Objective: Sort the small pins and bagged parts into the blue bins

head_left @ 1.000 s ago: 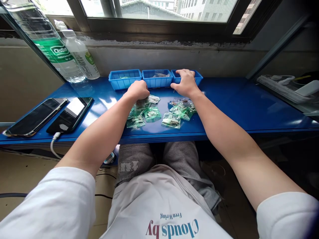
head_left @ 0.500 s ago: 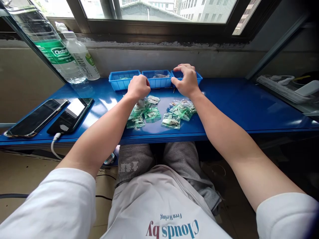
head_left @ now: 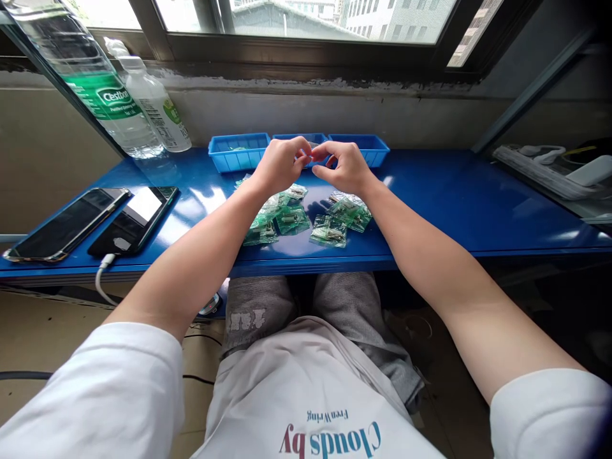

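Note:
My left hand (head_left: 281, 166) and my right hand (head_left: 345, 167) meet fingertip to fingertip in front of the middle blue bin (head_left: 287, 136). Both are closed in a pinch; whatever is between the fingers is too small to make out. The left blue bin (head_left: 238, 160) holds something greenish, while the right blue bin (head_left: 375, 155) stands behind my right hand. Below my left hand lies a pile of small clear-and-green plastic bags (head_left: 292, 220). A second group of bags (head_left: 329, 232), with thin metal pieces inside, lies below my right hand.
Two phones (head_left: 67, 226) lie at the left of the blue table (head_left: 459, 204), one with a white cable (head_left: 100, 277). Behind them stand a large water bottle (head_left: 102, 95) and a smaller bottle (head_left: 157, 111). At the far right is a clear tray (head_left: 540, 171) with white items.
My right hand has moved left, away from the right bin, to meet my left hand. My left hand has shifted slightly right, its fingers now turned toward the right hand.

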`<act>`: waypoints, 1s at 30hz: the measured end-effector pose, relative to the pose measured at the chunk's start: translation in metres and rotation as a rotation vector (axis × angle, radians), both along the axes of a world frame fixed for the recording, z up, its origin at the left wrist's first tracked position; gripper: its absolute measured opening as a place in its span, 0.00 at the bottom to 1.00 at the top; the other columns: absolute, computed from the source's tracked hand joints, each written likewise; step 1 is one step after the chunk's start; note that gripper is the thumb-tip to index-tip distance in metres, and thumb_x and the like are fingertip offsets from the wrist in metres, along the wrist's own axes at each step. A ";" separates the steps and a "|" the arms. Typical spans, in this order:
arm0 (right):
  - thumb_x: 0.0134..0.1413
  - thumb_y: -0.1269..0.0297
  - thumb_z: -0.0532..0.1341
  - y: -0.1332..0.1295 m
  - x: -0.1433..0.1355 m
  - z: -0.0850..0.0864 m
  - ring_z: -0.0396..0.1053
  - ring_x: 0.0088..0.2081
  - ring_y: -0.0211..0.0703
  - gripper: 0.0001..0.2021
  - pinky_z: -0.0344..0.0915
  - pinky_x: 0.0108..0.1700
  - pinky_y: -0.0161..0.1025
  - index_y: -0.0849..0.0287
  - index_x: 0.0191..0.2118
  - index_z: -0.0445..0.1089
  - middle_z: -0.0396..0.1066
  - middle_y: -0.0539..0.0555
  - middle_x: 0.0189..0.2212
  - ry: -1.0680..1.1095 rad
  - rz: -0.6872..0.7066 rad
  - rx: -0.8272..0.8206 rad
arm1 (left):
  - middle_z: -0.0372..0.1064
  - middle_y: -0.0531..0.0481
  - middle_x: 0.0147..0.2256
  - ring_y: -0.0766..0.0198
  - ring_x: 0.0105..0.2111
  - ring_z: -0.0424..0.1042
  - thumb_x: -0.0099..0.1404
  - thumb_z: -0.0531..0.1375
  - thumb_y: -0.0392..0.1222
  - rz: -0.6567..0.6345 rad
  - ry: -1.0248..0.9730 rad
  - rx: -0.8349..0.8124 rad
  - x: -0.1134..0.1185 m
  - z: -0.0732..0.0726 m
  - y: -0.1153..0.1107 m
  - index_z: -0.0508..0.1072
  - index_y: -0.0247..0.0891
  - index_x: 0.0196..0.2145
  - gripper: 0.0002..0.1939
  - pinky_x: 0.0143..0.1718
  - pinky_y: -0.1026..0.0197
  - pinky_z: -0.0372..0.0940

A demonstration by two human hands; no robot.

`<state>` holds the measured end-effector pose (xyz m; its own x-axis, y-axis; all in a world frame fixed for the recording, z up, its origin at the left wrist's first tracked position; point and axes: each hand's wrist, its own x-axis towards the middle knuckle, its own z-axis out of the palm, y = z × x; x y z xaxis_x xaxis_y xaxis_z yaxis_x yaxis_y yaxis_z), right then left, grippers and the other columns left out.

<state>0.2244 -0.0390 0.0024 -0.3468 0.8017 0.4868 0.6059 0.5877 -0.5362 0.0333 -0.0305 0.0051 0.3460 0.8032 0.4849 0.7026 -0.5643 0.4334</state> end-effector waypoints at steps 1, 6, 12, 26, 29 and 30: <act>0.54 0.49 0.69 -0.001 0.000 0.000 0.76 0.54 0.59 0.22 0.75 0.57 0.57 0.52 0.52 0.79 0.81 0.56 0.48 0.016 0.011 -0.005 | 0.80 0.48 0.40 0.56 0.42 0.78 0.70 0.59 0.39 -0.003 -0.013 -0.004 0.000 0.000 0.000 0.78 0.40 0.48 0.11 0.48 0.55 0.71; 0.52 0.52 0.70 -0.005 0.000 0.002 0.76 0.55 0.59 0.27 0.76 0.55 0.55 0.52 0.58 0.77 0.80 0.56 0.51 0.076 0.076 -0.035 | 0.79 0.48 0.42 0.57 0.43 0.78 0.70 0.63 0.42 0.029 -0.044 -0.038 0.001 0.003 -0.004 0.71 0.44 0.58 0.20 0.48 0.57 0.71; 0.50 0.54 0.71 -0.003 -0.001 0.000 0.74 0.57 0.60 0.26 0.76 0.56 0.54 0.49 0.56 0.80 0.79 0.53 0.57 0.102 0.207 -0.075 | 0.78 0.48 0.45 0.55 0.47 0.78 0.69 0.62 0.43 0.092 -0.064 -0.034 0.002 0.004 -0.005 0.67 0.45 0.61 0.23 0.49 0.56 0.71; 0.52 0.56 0.70 0.014 0.004 -0.010 0.68 0.65 0.65 0.37 0.71 0.61 0.59 0.50 0.69 0.69 0.71 0.54 0.65 0.096 0.348 -0.064 | 0.73 0.49 0.41 0.54 0.42 0.79 0.60 0.72 0.40 -0.044 -0.283 0.166 -0.004 -0.017 0.025 0.70 0.46 0.52 0.24 0.42 0.56 0.73; 0.52 0.56 0.69 0.016 0.006 -0.011 0.66 0.66 0.66 0.36 0.71 0.61 0.59 0.49 0.68 0.70 0.70 0.53 0.66 0.092 0.366 -0.072 | 0.71 0.49 0.41 0.53 0.43 0.79 0.63 0.71 0.43 -0.062 -0.325 0.218 -0.005 -0.020 0.030 0.70 0.47 0.51 0.21 0.40 0.56 0.73; 0.52 0.56 0.69 0.016 0.007 -0.011 0.66 0.67 0.66 0.35 0.71 0.61 0.58 0.49 0.68 0.71 0.70 0.53 0.67 0.094 0.364 -0.076 | 0.70 0.49 0.42 0.53 0.44 0.80 0.64 0.70 0.43 -0.056 -0.323 0.220 -0.005 -0.020 0.030 0.70 0.47 0.51 0.20 0.39 0.56 0.73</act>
<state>0.2310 -0.0232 -0.0085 -0.5720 0.6692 0.4744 0.3107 0.7120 -0.6297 0.0282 -0.0008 -0.0147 0.1877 0.6518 0.7348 0.5148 -0.7024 0.4916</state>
